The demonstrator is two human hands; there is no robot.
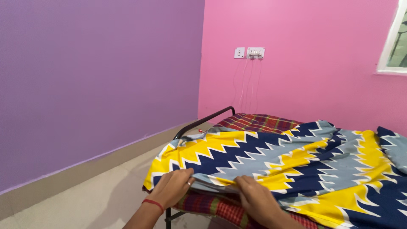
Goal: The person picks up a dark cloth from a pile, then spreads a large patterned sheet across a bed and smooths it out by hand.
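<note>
Both hands down at the near corner of a black metal-framed bed (203, 120), on the hem of a cotton bedsheet printed in jagged zigzag bands of yellow, navy, pale blue and white (271, 161). Left hand (171, 186), with a red thread band (152, 205) at the wrist and a ring on one finger, closed over the sheet's near-left corner, fingers (183, 174) curled on top of the cloth and pinching its edge. Right hand (256, 197) just beside it along the same hem, fingers (246, 182) bent and pressed onto the fold, gripping the edge as well as can be judged; thumb hidden underneath. Sheet lying away from the fingers, ahead and off to the right, its long axis running from the held corner diagonally toward the far right of the bed, zigzag bands following that same line. Left hand nearer the free corner that hangs over the bed's side; right hand nearer the bulk of the cloth. Fabric smooth and taut close to the hands, rumpled into loose folds further right, thin and soft in look, likely to slide easily. Beneath it, showing at the head end and under the near hem, a red, green and dark checked mattress cover (258, 123). Beyond the bed, a purple wall (97, 76) to the left, a pink wall (305, 63) ahead carrying a white switch plate with thin white cords (250, 53), a window corner at the upper right, and a pale tiled floor (97, 199) below.
</note>
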